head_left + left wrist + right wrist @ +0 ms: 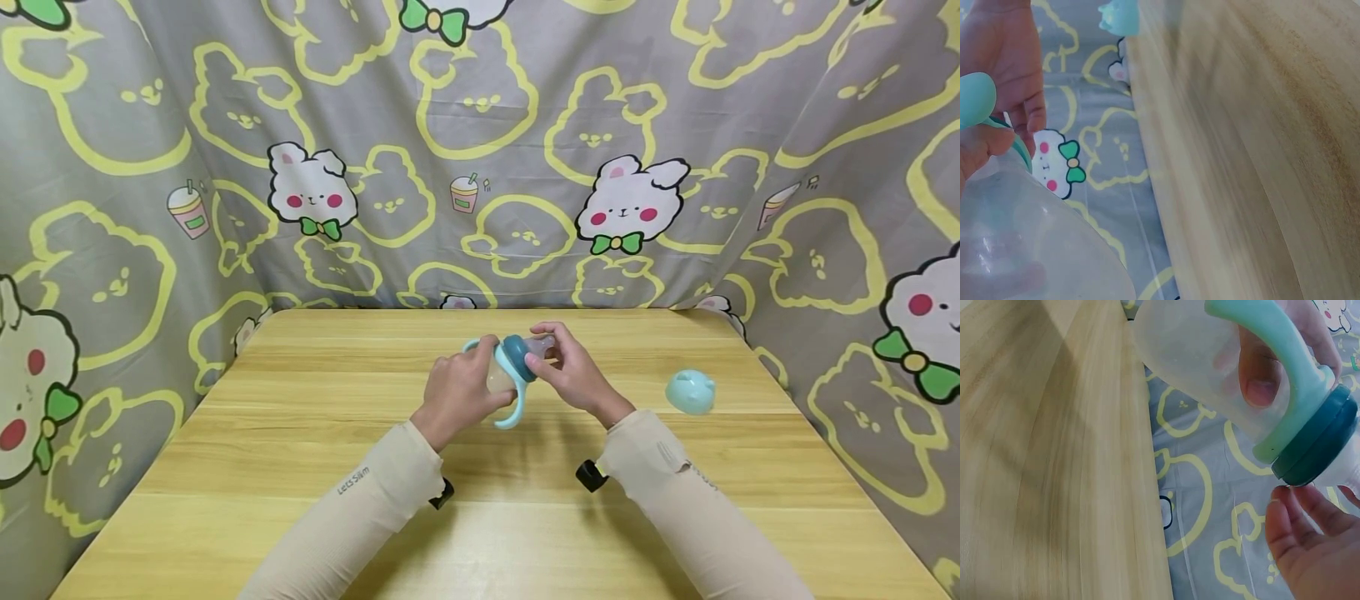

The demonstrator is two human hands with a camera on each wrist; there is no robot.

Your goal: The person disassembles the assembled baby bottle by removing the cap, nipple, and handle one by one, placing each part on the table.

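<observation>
A baby bottle (512, 375) with a frosted body, 2 light teal handles and a dark teal collar is held between both hands above the middle of the table (300, 467), nearer its far edge than its near one. It lies tilted, nipple end toward the right. The left hand (461, 392) wraps its fingers round the frosted body, thumb on the near side. The right hand (570, 371) has its fingertips at the collar and nipple, curled about that end. A light teal cap (691, 392) sits on the table toward the right edge, well apart from both hands.

The head view alone shows the whole layout: 2 sleeved forearms, the bottle between them and the cap off to the right. The right wrist view shows the bottle (1241, 381) close up, with a finger of the left hand (1260, 378) pressed against the translucent wall behind a handle, and the right hand's fingers (1297, 531) relaxed just below the dark collar. The left wrist view shows the frosted body (1029, 244) filling its lower left corner, the right hand (1013, 56) beyond it, and the cap (1119, 15) at the top edge.
</observation>
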